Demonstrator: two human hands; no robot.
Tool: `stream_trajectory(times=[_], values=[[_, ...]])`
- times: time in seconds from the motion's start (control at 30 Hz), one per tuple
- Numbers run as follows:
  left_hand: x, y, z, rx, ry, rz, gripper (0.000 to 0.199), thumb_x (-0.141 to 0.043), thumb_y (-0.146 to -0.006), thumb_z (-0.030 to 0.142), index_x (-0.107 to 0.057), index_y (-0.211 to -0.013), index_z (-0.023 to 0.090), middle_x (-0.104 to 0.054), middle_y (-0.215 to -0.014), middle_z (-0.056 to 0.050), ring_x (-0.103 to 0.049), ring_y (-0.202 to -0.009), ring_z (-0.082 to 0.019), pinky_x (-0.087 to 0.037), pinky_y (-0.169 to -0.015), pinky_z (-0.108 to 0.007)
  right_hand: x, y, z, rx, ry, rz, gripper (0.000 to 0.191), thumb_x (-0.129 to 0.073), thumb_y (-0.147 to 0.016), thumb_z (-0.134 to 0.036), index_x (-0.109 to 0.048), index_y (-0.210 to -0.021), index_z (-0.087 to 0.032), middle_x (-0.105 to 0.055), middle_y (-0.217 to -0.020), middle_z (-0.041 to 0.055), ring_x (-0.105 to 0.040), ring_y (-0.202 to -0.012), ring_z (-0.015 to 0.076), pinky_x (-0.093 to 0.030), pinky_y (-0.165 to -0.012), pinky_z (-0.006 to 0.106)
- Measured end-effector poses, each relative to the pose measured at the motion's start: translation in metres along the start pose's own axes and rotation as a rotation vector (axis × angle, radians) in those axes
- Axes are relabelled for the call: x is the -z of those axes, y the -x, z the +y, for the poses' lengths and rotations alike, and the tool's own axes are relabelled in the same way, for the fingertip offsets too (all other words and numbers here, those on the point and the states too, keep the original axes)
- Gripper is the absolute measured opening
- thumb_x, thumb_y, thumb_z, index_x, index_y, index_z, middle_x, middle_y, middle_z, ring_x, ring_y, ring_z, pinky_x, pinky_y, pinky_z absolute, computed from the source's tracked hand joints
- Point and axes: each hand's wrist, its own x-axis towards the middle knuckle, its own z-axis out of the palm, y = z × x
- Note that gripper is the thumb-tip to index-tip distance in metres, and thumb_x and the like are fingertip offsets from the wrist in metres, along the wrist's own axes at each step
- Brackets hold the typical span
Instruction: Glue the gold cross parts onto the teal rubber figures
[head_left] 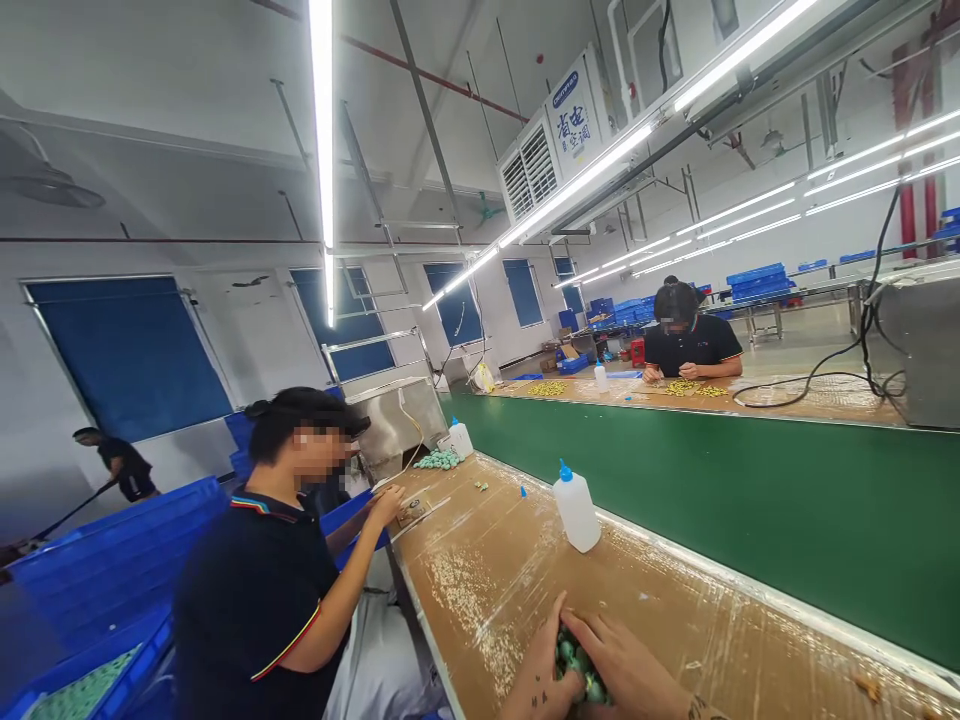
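Note:
Both of my hands are at the bottom edge of the view, over the tan workbench top point(517, 590). My left hand point(541, 665) and my right hand point(626, 660) close around a cluster of small glossy green parts point(577, 665). The fingers hide much of the cluster, and I cannot tell exactly what each part is. A white plastic squeeze bottle with a blue nozzle point(577, 510) stands on the bench ahead of my hands. Pale crumbs and scuffs mark the bench surface.
A seated co-worker in a dark polo point(255, 590) works along the bench to my left, beside blue plastic crates point(112, 560). A green conveyor belt point(675, 520) runs along the bench's right edge. Across it, another co-worker point(690, 345) sits at a bench holding yellow parts.

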Motion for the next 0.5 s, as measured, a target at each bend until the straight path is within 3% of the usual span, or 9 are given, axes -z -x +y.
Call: stream_trajectory(times=[0.1, 0.2, 0.27, 0.37, 0.5], values=[[0.001, 0.001, -0.005, -0.027, -0.05, -0.11, 0.098, -0.079, -0.072, 0.032, -0.037, -0.158, 0.016, -0.044, -0.161, -0.018, -0.035, -0.151, -0.038, -0.026, -0.128, -0.053, -0.005, 0.009, 0.003, -0.007, 0.052, 0.021, 0.072, -0.077, -0.079, -0.038, -0.058, -0.143, -0.012, -0.068, -0.134, 0.02, -0.061, -0.121, 0.0383, -0.046, -0.108, 0.051], [-0.007, 0.001, 0.0, -0.007, -0.107, -0.12, 0.061, -0.073, -0.091, 0.038, -0.054, -0.146, 0.023, -0.054, -0.153, -0.016, -0.046, -0.144, -0.039, -0.032, -0.122, -0.063, -0.008, 0.018, 0.003, -0.039, 0.128, 0.031, 0.059, -0.081, -0.078, -0.042, -0.066, -0.128, -0.014, -0.071, -0.123, 0.0147, -0.062, -0.116, 0.0354, -0.046, -0.104, 0.051], [-0.012, 0.006, 0.007, -0.004, -0.13, -0.093, 0.043, -0.066, -0.099, 0.039, -0.059, -0.138, 0.024, -0.056, -0.149, -0.013, -0.054, -0.135, -0.034, -0.042, -0.115, -0.061, -0.008, 0.022, 0.0, -0.059, 0.182, 0.019, 0.054, -0.081, -0.081, -0.042, -0.065, -0.126, -0.016, -0.07, -0.122, 0.0114, -0.062, -0.116, 0.0329, -0.047, -0.103, 0.052], [-0.015, 0.021, 0.021, -0.009, -0.149, -0.034, 0.032, -0.065, -0.1, 0.039, -0.063, -0.13, 0.027, -0.059, -0.142, -0.01, -0.062, -0.121, -0.029, -0.056, -0.101, -0.051, -0.004, 0.03, -0.007, -0.092, 0.264, -0.026, 0.052, -0.08, -0.086, -0.043, -0.064, -0.128, -0.018, -0.07, -0.123, 0.0101, -0.064, -0.116, 0.0314, -0.05, -0.101, 0.052], [-0.013, 0.048, 0.038, -0.02, -0.183, 0.053, 0.028, -0.066, -0.1, 0.039, -0.065, -0.126, 0.03, -0.062, -0.137, -0.01, -0.063, -0.117, -0.028, -0.059, -0.096, -0.048, 0.006, 0.04, -0.017, -0.156, 0.345, -0.073, 0.047, -0.077, -0.092, -0.041, -0.063, -0.131, -0.019, -0.07, -0.124, 0.0106, -0.067, -0.114, 0.0304, -0.058, -0.094, 0.051]])
